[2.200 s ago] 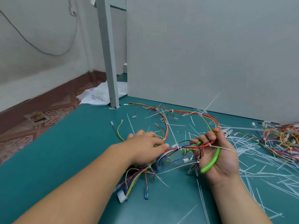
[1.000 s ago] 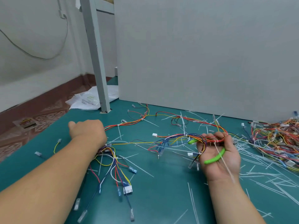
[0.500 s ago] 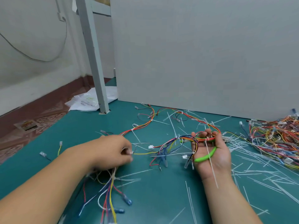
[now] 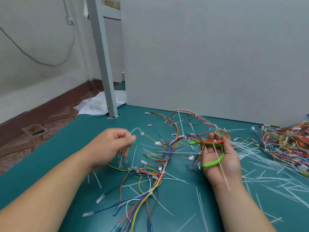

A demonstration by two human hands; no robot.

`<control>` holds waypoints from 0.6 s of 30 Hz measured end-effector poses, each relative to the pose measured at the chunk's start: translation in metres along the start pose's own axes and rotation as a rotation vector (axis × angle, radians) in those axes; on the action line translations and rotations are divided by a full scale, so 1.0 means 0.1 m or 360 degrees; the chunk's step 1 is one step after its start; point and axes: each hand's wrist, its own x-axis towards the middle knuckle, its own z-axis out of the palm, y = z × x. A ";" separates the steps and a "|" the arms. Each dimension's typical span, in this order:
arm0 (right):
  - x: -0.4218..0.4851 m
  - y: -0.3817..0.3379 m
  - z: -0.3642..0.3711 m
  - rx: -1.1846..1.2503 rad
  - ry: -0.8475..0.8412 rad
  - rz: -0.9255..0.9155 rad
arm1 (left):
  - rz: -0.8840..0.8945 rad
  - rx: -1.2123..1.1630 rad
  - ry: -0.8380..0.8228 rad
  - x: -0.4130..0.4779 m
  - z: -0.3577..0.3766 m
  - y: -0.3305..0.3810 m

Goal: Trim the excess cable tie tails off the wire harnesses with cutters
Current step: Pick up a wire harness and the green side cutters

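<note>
Well inside table edge (image 4: 46, 145), right hand (image 4: 223, 164) grips cutters (image 4: 212, 163).

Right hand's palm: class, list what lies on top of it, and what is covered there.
On the upturned right hand lie the green-handled cutters, a bundle of the wire harness, and a long white cable tie tail. The cutters' blades are hidden, apparently behind thumb and wires.

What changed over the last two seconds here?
The left hand left the bundle beside the right hand, swept left spreading the wire harness over the table, then came back and now pinches one of its thin branches, lifted. The right hand stayed palm up, gripping the green cutters and harness.
</note>
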 end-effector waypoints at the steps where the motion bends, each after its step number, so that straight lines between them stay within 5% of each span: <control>1: 0.00 0.03 0.00 -0.0029 -0.0015 0.0007 | 0.0073 -0.0312 0.0167 -0.01 0.10 0.17; 3: 0.00 0.06 0.01 -0.0079 -0.0041 0.0004 | 0.0286 -0.0635 0.0317 -0.07 0.35 0.51; 5: 0.00 0.07 0.01 -0.0117 -0.0077 -0.0015 | 0.0677 -0.0194 0.0198 -0.21 0.54 0.76; 7: 0.00 0.06 0.01 -0.0117 -0.0106 -0.0018 | 0.0742 0.0220 -0.0488 -0.35 0.67 0.87; 9: -0.01 0.01 -0.01 -0.0079 -0.0130 0.0001 | 0.0469 0.0244 -0.0971 -0.39 0.71 0.86; 10: -0.02 -0.02 -0.01 -0.0062 -0.0150 0.0010 | 0.0347 0.0267 -0.0880 -0.36 0.73 0.76; 14: -0.05 -0.10 -0.01 0.0082 -0.0145 0.0007 | 0.0246 0.0897 0.0195 -0.09 0.81 0.12; 18: -0.07 -0.08 0.03 0.0238 -0.0210 0.0061 | 0.0327 0.1248 -0.0192 0.04 0.89 -0.25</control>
